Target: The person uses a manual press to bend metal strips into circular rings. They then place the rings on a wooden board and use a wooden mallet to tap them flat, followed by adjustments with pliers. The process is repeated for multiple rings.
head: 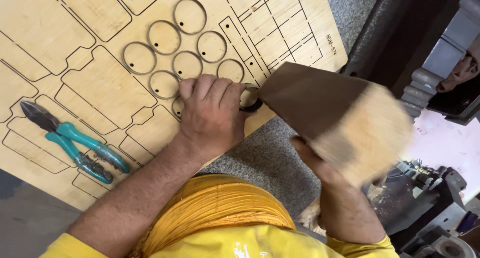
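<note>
head view: left hand [210,110] pinches a metal ring [250,99] on the plywood board [100,83]; right hand [320,163] grips a wooden block [340,118] just beside it.

Teal-handled cutting pliers [75,143] lie on the plywood's lower left part, jaws pointing up-left. Right of the pliers, past the board's edge, grey textured matting [265,160] shows. Far right of the pliers stands dark metal machinery [425,83], with what may be a pale pink sheet [445,148] beside it.
</note>
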